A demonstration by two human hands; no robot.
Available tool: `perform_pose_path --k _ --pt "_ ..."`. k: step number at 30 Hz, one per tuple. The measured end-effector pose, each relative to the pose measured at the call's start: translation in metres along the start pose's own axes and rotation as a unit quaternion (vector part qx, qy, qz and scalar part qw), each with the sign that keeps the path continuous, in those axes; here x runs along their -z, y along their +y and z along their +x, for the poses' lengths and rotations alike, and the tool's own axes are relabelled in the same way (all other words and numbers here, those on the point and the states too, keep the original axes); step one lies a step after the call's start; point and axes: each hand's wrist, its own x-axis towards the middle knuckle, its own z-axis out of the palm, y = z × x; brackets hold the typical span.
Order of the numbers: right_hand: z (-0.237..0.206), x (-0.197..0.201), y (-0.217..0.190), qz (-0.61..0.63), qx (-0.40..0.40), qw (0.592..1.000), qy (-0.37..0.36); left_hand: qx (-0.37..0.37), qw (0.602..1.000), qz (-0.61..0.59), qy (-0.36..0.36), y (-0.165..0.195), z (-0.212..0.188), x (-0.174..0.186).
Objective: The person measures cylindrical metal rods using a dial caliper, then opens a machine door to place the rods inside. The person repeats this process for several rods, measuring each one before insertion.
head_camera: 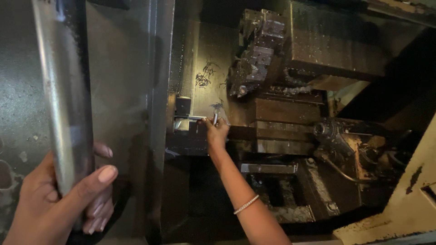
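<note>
Deep inside a dark machine enclosure, the right hand [217, 131] reaches forward with its fingers pinched together around a small, thin metal piece [215, 119] that stands upright from the fingertips. Just left of the fingertips a slim, bright metal rod [190, 118] sticks out sideways from a boxy holder [183, 106] on the machine's left wall; whether the hand touches this rod cannot be told. A thin, pale beaded bracelet [245, 204] circles the right forearm, which stretches up from the bottom edge of the view.

Near the lower left corner, the left hand [59, 199] is clamped around a tall, shiny metal bar handle [63, 100] on the grey sliding door [118, 90], thumb in front and fingers curled behind it.

Above and to the right of the right hand sits a chunky, dark tool turret [256, 50] with bolts on its faces, and curly metal shavings [204, 77] cling to the lit panel beside it. Stepped dark metal blocks [281, 127] lie directly right of the hand, and further right is a greasy round fitting with hoses [331, 131]. A cream-coloured machine casing [408, 199] with chipped paint fills the lower right corner. No package, label or sign can be made out in the dim light.
</note>
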Motion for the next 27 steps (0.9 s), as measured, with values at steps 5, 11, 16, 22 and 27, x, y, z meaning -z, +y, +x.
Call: perform_pose_path --k 5,11,16,22,27 --pt "-0.007 0.010 -0.028 0.017 -0.052 0.998 -0.041 -0.002 0.998 -0.055 -0.006 0.013 -0.018 -0.011" --pt "-0.021 -0.008 -0.064 0.033 -0.215 0.974 -0.063 0.001 0.997 -0.066 -0.027 0.034 -0.029 -0.004" --pt "-0.021 -0.020 -0.074 -0.006 -0.158 0.982 -0.100 -0.001 0.991 -0.122 -0.062 0.038 -0.037 0.010" --pt "-0.029 -0.029 -0.086 -0.023 -0.072 0.995 -0.065 0.008 0.989 -0.122 -0.079 0.049 -0.040 0.015" --pt "-0.070 0.001 -0.092 0.014 -0.217 0.973 -0.077 0.020 0.990 -0.126 -0.055 0.054 -0.046 0.012"
